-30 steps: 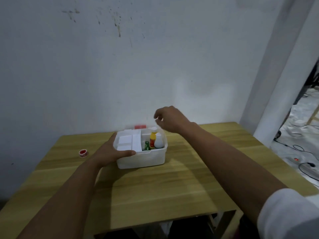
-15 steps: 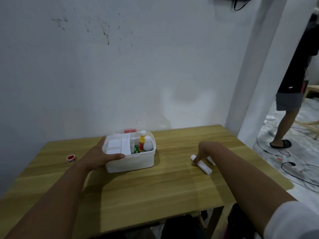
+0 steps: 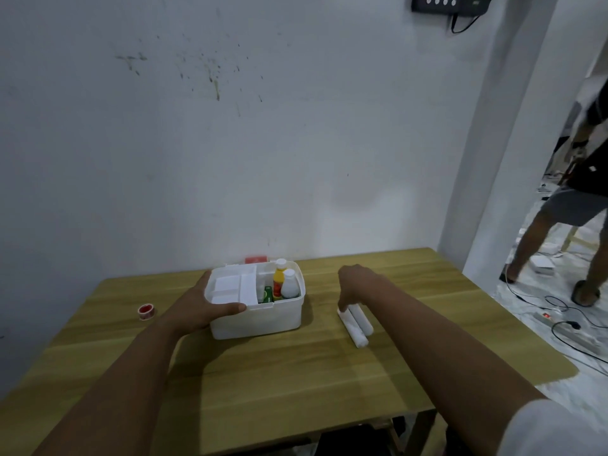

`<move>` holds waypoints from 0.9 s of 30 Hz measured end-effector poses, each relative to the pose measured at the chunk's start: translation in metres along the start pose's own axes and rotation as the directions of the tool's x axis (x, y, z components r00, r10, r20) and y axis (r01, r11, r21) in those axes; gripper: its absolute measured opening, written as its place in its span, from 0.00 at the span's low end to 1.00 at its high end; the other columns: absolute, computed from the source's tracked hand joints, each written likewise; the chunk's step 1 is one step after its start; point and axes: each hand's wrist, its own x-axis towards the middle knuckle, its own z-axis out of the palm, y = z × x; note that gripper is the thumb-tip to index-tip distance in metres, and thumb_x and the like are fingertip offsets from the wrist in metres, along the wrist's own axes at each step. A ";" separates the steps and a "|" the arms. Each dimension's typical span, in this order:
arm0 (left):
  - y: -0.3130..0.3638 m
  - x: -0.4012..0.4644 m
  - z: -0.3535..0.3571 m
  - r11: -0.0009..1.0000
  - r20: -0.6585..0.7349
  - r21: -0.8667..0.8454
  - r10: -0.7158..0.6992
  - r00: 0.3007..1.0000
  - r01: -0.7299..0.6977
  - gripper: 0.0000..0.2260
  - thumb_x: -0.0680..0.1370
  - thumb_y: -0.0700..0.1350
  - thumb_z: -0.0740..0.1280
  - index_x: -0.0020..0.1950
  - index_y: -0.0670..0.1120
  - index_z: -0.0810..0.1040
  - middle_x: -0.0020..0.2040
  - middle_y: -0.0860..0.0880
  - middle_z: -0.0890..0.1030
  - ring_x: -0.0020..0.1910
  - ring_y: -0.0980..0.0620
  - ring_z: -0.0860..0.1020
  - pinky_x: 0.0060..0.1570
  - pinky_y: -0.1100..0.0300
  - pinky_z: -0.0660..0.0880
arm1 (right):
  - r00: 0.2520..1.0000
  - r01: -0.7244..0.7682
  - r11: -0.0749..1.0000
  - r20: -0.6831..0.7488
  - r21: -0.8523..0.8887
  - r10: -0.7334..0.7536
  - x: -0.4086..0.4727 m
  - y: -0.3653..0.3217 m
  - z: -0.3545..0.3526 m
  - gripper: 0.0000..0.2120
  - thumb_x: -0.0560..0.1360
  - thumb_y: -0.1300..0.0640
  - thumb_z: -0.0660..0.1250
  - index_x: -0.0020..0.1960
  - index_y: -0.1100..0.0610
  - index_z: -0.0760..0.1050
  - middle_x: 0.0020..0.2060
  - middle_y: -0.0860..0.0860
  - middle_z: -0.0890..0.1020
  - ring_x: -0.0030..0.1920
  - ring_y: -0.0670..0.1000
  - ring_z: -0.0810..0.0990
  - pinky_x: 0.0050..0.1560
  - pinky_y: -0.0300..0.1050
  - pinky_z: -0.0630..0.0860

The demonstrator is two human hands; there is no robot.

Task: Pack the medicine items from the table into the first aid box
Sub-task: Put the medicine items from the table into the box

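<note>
The white first aid box [image 3: 263, 320] stands open in the middle of the wooden table [image 3: 296, 373]. Inside it are a yellow bottle [image 3: 279, 282], a white bottle [image 3: 289, 286], a green packet [image 3: 268, 294] and a white insert tray. My left hand [image 3: 204, 307] grips the box's left rim, thumb over the front edge. Two white bandage rolls [image 3: 357, 322] lie side by side right of the box. My right hand [image 3: 353, 286] is on their far ends, fingers pointing down and touching them. A small red tape roll [image 3: 146, 311] lies at the table's left.
A red item [image 3: 256, 259] sits behind the box against the white wall. Another person's legs [image 3: 559, 245] are in the doorway at the right, with cables and a power strip [image 3: 549, 315] on the floor. The table's right edge is close to the rolls.
My right hand went from above the box down to the table on the right and now rests on the bandage rolls. My left hand stayed on the box. The view shifted.
</note>
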 end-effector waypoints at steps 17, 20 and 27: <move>0.000 -0.001 0.001 1.000 -0.008 0.017 -0.001 1.000 0.001 0.52 0.56 0.69 0.77 0.76 0.58 0.60 0.68 0.53 0.72 0.63 0.49 0.71 0.52 0.52 0.79 | 0.993 0.062 0.979 -0.108 0.196 -0.041 0.000 -0.019 0.000 0.17 0.71 0.54 0.75 0.56 0.60 0.77 0.52 0.56 0.83 0.51 0.56 0.84 0.50 0.52 0.84; 0.001 -0.001 0.002 1.000 -0.005 0.015 -0.003 1.000 0.003 0.52 0.56 0.69 0.77 0.76 0.58 0.60 0.67 0.54 0.71 0.63 0.49 0.71 0.52 0.53 0.79 | 0.955 0.203 0.881 -0.284 0.428 -0.082 -0.002 -0.024 -0.029 0.26 0.72 0.55 0.75 0.68 0.57 0.76 0.62 0.55 0.81 0.56 0.58 0.83 0.50 0.55 0.85; 0.000 -0.001 0.003 1.000 -0.013 0.009 0.007 1.000 -0.007 0.51 0.56 0.69 0.77 0.74 0.60 0.60 0.66 0.54 0.71 0.63 0.49 0.71 0.51 0.53 0.79 | 0.849 0.416 0.695 -0.525 0.587 -0.064 -0.009 -0.056 -0.028 0.23 0.73 0.51 0.75 0.68 0.52 0.79 0.66 0.50 0.80 0.63 0.52 0.80 0.61 0.45 0.75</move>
